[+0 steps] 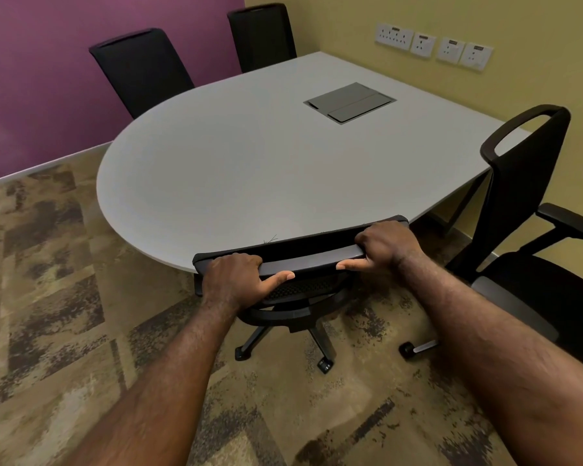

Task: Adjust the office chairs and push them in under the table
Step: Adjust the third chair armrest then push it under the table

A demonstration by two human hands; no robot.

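Now both hands, left hand [233,279] and right hand [386,245], clench the black mesh chair's top bar [303,253] at the surface's [216,169] rounded near edge.

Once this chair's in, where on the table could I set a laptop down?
The table top is bare nearly everywhere, widest across the rounded end between the held chair and the cable hatch. Both hands, left hand and right hand, crowd the near edge.

purple wall [48,62], yellow wall [485,15], patterned, perhaps carpeted floor [64,314]
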